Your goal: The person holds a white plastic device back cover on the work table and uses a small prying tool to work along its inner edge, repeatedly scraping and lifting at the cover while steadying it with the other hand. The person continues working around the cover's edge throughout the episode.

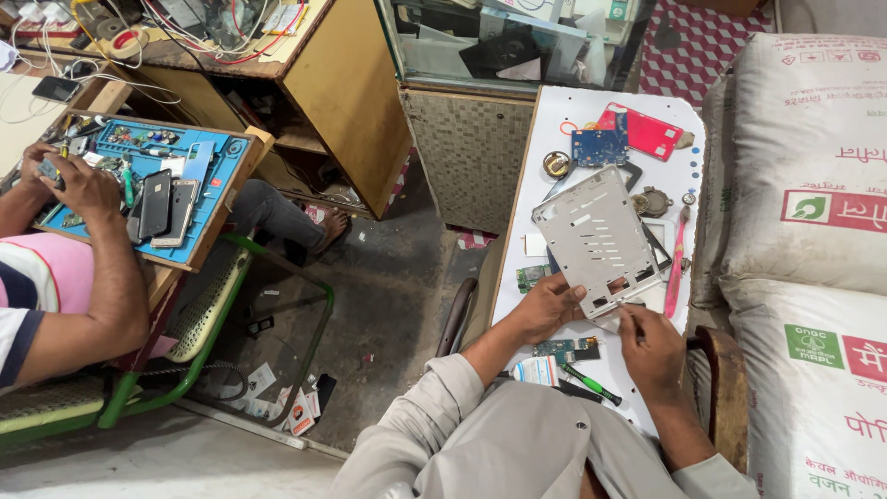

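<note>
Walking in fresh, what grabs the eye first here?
A pale perforated metal plate tilts up on the white board, steadied by the left hand while the right hand touches its lower edge. Behind it lies a red phone cover; at far left a co-worker bends over a blue repair mat.

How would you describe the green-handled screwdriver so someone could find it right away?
Start at the white board across the person's lap. At its near edge, between the left hand and right hand, lies the screwdriver, beside a small green circuit board. Its bright green handle sets it apart from the pink tool.
</note>
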`<act>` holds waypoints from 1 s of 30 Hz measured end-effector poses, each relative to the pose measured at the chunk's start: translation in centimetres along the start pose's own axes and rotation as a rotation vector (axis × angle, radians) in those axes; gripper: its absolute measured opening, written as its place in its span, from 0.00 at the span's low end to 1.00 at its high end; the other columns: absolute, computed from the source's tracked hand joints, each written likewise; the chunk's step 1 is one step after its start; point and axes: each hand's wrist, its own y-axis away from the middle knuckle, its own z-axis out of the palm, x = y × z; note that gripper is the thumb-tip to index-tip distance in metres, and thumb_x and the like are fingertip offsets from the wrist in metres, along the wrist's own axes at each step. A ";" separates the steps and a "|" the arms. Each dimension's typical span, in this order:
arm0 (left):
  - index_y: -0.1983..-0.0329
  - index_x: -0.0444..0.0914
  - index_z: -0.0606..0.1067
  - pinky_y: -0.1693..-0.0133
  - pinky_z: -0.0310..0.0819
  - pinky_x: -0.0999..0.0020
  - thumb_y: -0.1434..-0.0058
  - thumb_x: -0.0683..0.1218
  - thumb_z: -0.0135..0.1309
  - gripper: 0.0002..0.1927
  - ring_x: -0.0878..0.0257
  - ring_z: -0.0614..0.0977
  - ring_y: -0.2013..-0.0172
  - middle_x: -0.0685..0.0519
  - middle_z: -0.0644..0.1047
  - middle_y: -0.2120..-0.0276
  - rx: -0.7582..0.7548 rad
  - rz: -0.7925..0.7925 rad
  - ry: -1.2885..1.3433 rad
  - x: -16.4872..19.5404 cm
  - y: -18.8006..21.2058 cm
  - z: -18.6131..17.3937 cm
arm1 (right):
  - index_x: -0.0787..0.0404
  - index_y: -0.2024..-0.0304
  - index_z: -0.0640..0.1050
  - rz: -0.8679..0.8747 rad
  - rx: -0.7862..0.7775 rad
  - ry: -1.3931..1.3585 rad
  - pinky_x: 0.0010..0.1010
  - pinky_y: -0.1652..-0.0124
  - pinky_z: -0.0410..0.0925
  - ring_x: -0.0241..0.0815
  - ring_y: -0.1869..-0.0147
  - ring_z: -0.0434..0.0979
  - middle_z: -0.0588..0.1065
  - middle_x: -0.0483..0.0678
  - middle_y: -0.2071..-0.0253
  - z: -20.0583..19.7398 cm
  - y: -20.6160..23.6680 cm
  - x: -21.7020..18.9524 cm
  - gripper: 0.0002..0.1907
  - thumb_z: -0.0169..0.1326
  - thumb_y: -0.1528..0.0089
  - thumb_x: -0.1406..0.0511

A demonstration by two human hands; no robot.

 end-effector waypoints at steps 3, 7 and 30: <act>0.34 0.31 0.69 0.36 0.72 0.51 0.30 0.51 0.55 0.27 0.52 0.76 0.38 0.44 0.74 0.38 0.016 -0.016 -0.019 0.1 0.0 -0.1 | 0.64 0.58 0.80 -0.051 0.019 -0.017 0.36 0.65 0.69 0.47 0.68 0.76 0.77 0.51 0.69 0.1 0.0 0.1 0.07 0.63 0.38 0.70; 0.33 0.31 0.69 0.36 0.72 0.51 0.30 0.51 0.56 0.27 0.52 0.75 0.37 0.45 0.74 0.38 0.013 -0.018 -0.041 0.4 0.0 0.2 | 0.64 0.59 0.81 -0.107 -0.004 -0.024 0.36 0.67 0.69 0.46 0.70 0.75 0.77 0.50 0.70 0.2 -0.1 0.2 0.06 0.63 0.39 0.70; 0.32 0.31 0.69 0.34 0.71 0.51 0.28 0.47 0.53 0.24 0.50 0.74 0.35 0.42 0.73 0.36 -0.057 0.007 0.011 0.7 0.2 0.3 | 0.62 0.60 0.81 -0.126 -0.051 0.027 0.36 0.68 0.68 0.46 0.72 0.74 0.76 0.50 0.73 0.5 0.0 0.4 0.06 0.63 0.39 0.70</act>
